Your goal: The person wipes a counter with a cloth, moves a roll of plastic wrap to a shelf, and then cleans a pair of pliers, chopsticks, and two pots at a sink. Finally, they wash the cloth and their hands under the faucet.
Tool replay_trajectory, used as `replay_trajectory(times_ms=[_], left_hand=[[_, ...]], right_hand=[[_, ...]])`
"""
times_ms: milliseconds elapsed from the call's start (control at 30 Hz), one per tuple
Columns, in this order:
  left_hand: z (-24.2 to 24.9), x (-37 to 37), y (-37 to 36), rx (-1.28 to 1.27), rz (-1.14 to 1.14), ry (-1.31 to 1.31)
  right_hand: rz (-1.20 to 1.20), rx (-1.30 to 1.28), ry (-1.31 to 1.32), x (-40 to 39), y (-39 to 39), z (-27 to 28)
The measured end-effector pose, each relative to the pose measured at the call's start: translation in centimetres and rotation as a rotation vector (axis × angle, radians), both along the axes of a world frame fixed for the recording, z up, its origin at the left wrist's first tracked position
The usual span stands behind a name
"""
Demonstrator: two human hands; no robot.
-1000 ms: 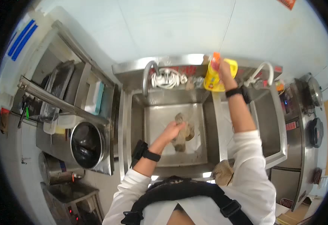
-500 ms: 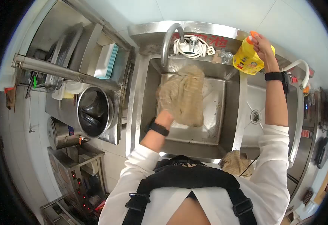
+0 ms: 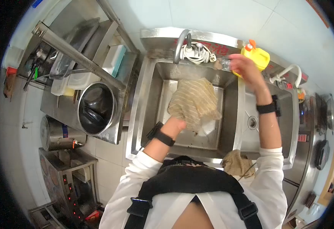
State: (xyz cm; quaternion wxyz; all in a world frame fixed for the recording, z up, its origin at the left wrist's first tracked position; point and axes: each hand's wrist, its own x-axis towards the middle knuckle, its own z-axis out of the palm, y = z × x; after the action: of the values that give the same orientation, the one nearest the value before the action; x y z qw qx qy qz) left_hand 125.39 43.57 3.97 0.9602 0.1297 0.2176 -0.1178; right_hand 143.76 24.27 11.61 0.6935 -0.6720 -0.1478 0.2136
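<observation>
Over the left basin (image 3: 163,114) my left hand (image 3: 174,126) holds a tan striped cloth (image 3: 195,97), which hangs spread out and covers most of the fingers. Water seems to run from the curved faucet (image 3: 180,45) behind the cloth. My right hand (image 3: 246,68) is raised near the divider between the basins, its fingers apart and nothing in them. Just behind it stands a yellow bottle (image 3: 260,57) with an orange cap, partly hidden by the hand.
A coiled white cable (image 3: 199,53) lies on the back ledge. The right basin (image 3: 251,139) has a drain and a white faucet (image 3: 289,72). A second cloth (image 3: 237,164) lies at the front edge. Left, a metal pot (image 3: 96,108) sits on a shelf.
My right hand has let go of the yellow bottle's top and moved left and toward me. The cloth in my left hand has spread out. The view has shifted slightly.
</observation>
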Motion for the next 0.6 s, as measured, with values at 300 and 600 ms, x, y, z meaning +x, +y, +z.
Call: replay_trajectory(times_ms=[300, 600], left_hand=[[2.8, -3.9, -0.1, -0.005, -0.011, -0.201], [4.0, -6.4, 1.6, 0.519, -0.068, -0.521]], right_hand=[[0.391, -0.127, -0.508, -16.6, 6.5, 2.2], [0.443, -0.293, -0.728, -21.8, 6.2, 4.8]])
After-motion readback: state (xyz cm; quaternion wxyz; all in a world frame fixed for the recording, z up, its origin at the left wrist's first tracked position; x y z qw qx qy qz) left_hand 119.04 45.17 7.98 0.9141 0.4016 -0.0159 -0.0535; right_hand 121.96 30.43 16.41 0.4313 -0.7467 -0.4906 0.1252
